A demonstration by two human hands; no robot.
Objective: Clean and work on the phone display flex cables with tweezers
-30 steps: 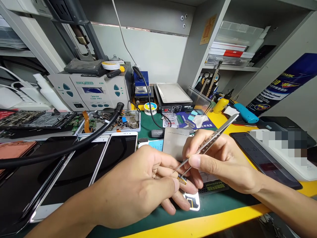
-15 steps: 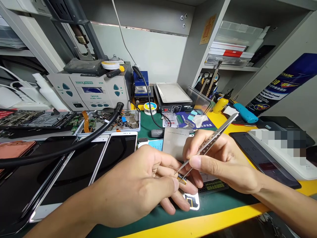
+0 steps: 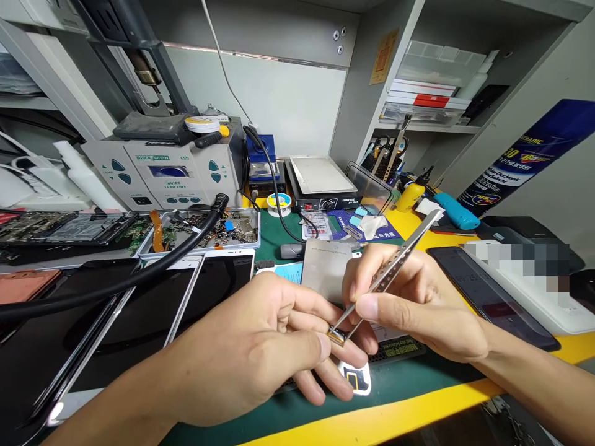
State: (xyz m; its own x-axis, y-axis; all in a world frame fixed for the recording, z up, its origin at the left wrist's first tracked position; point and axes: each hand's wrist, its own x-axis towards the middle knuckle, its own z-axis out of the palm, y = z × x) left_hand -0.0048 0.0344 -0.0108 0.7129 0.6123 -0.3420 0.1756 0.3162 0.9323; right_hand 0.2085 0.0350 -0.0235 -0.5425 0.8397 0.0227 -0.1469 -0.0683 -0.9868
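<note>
My left hand (image 3: 274,341) is closed, pinching a small black-and-gold electronic part (image 3: 336,336) between thumb and fingers. Slim perforated metal tweezers (image 3: 395,266) are gripped in my right hand (image 3: 418,303), thumb against fingers. Their two tips are a little apart and reach the small part; whether they press on it I cannot tell. Below my left fingertips lies a white-edged piece with a dark centre and a yellow outline (image 3: 357,379). A grey metal plate (image 3: 325,266) lies just behind both hands.
Large phones (image 3: 214,291) lie at left, under a thick black hose (image 3: 176,269). Behind them stand a tray of circuit boards (image 3: 199,248) and a hot-air station (image 3: 162,173). A heating plate (image 3: 323,179) is at the back. A phone showing a timer (image 3: 488,297) lies at right.
The small part looks turned slightly in my left fingers, and the tweezer tips have spread a little wider around it. The whole view has shifted slightly.
</note>
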